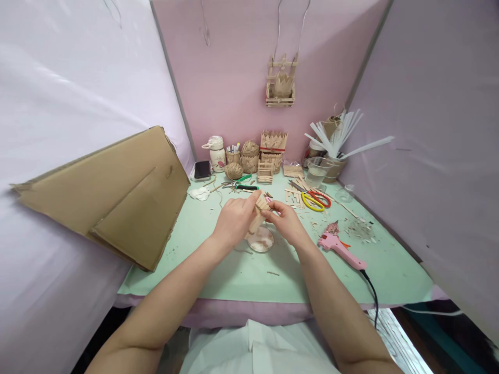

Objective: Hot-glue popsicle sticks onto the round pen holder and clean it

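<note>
A small pale wooden piece [257,222], seemingly made of craft sticks, is held above the middle of the green table. My left hand [234,218] wraps round its left side and top. On its right side, the fingers of my right hand [284,220] are pinched at the edge, with a bit of pink showing near them. Just below the piece lies a round white dish [261,240] with brownish marks. To the right rests a pink glue gun [340,248], its nozzle pointing away from me and its black cord running off the front edge.
Yellow-and-red-handled scissors [316,200] lie among loose sticks at the back right. Green-handled pliers [244,185] sit behind my hands. A cardboard sheet [144,202] leans at the left. Twine, jars and a phone [202,169] line the back of the table [241,283].
</note>
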The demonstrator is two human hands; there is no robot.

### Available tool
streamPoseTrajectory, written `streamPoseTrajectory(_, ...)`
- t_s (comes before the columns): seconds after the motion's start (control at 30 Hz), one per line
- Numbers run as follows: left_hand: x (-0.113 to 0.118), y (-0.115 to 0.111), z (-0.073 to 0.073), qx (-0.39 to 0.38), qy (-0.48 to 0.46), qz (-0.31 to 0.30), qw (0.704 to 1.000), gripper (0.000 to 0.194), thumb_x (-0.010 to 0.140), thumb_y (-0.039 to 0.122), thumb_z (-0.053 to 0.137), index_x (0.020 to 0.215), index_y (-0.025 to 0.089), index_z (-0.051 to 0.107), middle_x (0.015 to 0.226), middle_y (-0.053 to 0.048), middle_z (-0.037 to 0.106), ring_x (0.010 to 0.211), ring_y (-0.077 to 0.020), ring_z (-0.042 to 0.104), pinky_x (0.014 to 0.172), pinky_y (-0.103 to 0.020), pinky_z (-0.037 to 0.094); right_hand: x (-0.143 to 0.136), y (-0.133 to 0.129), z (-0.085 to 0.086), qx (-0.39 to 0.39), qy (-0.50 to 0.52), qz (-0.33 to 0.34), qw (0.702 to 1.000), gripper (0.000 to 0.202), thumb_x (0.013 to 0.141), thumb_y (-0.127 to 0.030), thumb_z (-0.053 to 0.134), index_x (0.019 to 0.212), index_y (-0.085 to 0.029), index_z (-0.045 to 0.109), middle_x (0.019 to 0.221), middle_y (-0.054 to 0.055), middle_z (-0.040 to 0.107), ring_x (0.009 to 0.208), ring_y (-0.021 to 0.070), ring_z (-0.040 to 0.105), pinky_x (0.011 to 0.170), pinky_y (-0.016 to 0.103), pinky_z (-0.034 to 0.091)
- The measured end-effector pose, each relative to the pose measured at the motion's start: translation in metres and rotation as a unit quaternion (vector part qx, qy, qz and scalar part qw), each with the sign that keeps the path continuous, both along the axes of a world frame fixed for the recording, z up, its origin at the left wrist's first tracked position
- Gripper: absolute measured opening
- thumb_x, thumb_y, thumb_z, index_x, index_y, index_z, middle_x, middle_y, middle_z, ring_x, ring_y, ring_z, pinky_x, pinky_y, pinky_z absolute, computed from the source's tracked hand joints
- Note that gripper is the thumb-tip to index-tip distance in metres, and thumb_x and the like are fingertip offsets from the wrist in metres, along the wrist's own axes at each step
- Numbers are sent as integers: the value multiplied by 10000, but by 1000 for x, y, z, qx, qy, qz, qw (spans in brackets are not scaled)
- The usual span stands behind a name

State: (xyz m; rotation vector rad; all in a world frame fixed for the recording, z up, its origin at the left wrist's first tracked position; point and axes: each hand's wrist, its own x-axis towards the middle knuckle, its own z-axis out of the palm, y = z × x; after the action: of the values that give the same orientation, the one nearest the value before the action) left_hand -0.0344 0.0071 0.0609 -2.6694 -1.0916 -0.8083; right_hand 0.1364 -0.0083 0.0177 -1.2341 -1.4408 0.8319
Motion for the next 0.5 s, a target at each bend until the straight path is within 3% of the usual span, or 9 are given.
streamPoseTrajectory(0.37,1,-3,-3,-41,-44,4,998,499,829,142,475,1319,190,394,942,-61,660,877,-210,587,790,-345,425,-1,-2,-1,-3,-6,-8,1000,188,763,-374,576,800,-190,593,811,8,610,795,172,560,737,314,473)
streamPoseTrajectory(0.5,0,-1,-1,-85,-112,-14,990,490,822,189,525,1300,221,424,1016,-65,652,946,-209,588,835,-361,442,-1,-2,-2,-25,42,-1,999,203,744,-388,602,789,-191,588,802,7,618,785,169,575,737,322,492)
